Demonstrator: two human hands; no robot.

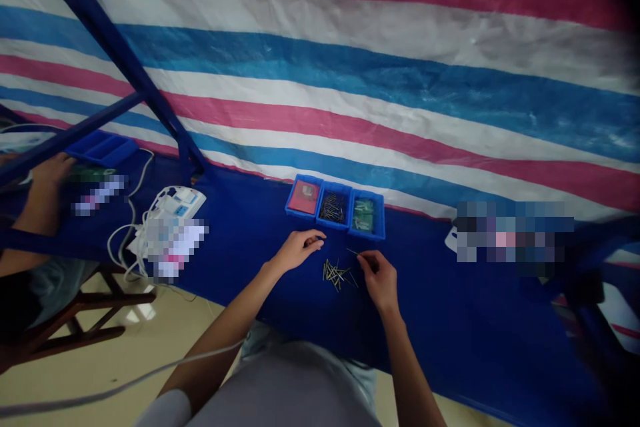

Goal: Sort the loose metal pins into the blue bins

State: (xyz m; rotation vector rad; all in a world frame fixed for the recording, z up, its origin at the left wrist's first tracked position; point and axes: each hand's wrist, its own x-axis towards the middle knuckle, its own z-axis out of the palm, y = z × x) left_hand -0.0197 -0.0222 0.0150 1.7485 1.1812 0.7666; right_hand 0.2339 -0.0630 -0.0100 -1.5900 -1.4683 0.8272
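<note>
Between my hands, on the blue table, lies a loose pile of thin metal screws or nails (336, 274), some brassy. My right hand (381, 278) is at the right of the pile, with thumb and forefinger pinched on one thin screw or nail (353, 251) that points left. To the upper left of the pile, my left hand (299, 249) rests with its fingers loosely stretched out and holds nothing. Behind the hands, three joined blue bins stand in a row: a left bin (287, 210) with a pinkish-red piece, a middle bin (332, 223) with dark screws or nails, and a right bin (367, 235) with greenish pieces.
A white power strip (193, 200) with tangled cables is on the table at the left. Further left are another person's hand (50, 170) and a blue divided tray (103, 148). A blue frame post (115, 33) stands before the striped sheet (350, 93).
</note>
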